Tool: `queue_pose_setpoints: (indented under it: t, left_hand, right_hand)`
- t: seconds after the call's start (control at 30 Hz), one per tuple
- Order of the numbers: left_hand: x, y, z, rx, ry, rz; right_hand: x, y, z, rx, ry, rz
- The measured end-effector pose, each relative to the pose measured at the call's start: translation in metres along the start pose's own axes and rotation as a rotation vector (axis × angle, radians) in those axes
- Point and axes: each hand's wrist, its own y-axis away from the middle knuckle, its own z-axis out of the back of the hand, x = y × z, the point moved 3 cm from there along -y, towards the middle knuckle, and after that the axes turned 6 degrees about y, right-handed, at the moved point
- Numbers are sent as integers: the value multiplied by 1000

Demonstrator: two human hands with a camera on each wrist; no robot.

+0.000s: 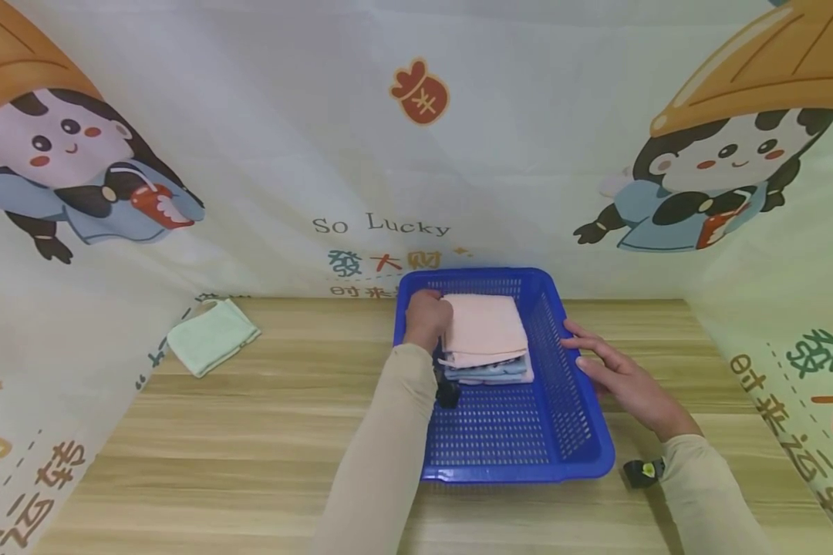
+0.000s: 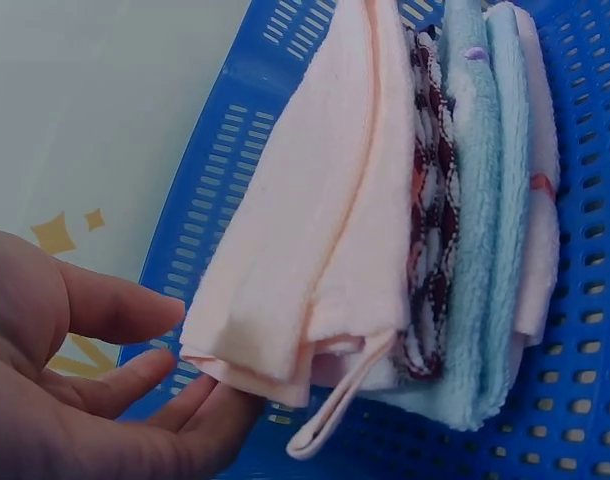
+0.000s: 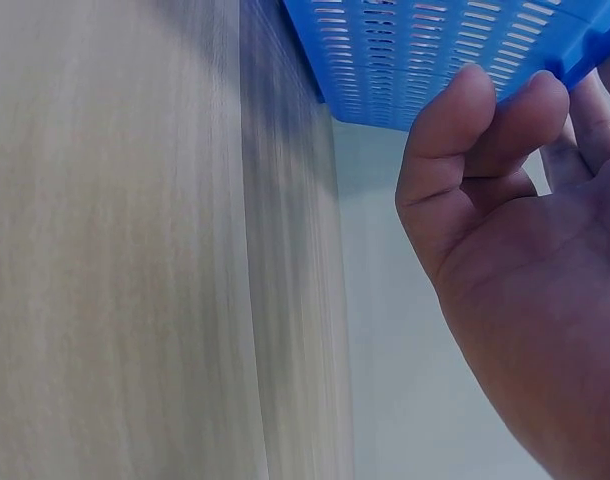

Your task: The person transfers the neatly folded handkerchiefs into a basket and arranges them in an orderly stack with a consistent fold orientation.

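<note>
A blue plastic basket (image 1: pixel 486 472) with slotted walls stands on the wooden table. Inside it, toward the back, lies a stack of folded cloths: a pale pink towel (image 1: pixel 484 324) on top, a dark-patterned cloth (image 2: pixel 425 200) under it, then light blue cloth (image 2: pixel 475 230) and more pink. My left hand (image 1: pixel 428 317) is inside the basket at the stack's left edge. Its fingers are loosely bent, some reaching behind the top towel's corner, near a hanging loop (image 2: pixel 340 400). Outside the basket, my right hand (image 1: pixel 628 381) rests its fingertips and thumb on the right rim.
A folded light green towel (image 1: pixel 211 336) lies at the table's back left, against the printed backdrop (image 1: pixel 284 139). The backdrop rises behind and on both sides of the table (image 1: pixel 250 455). Black devices (image 1: pixel 642 472) sit on the wrists.
</note>
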Motion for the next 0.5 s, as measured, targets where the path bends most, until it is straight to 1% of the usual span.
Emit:
queue_pose_setpoints:
  t: [0.23, 0.5]
  left_hand:
    - [0, 0, -1, -8, 36, 0]
    - [-2, -1, 3, 20, 159, -10]
  right_hand:
    - [1, 0, 0, 4, -4, 0]
    - [3, 1, 0, -4, -3, 9]
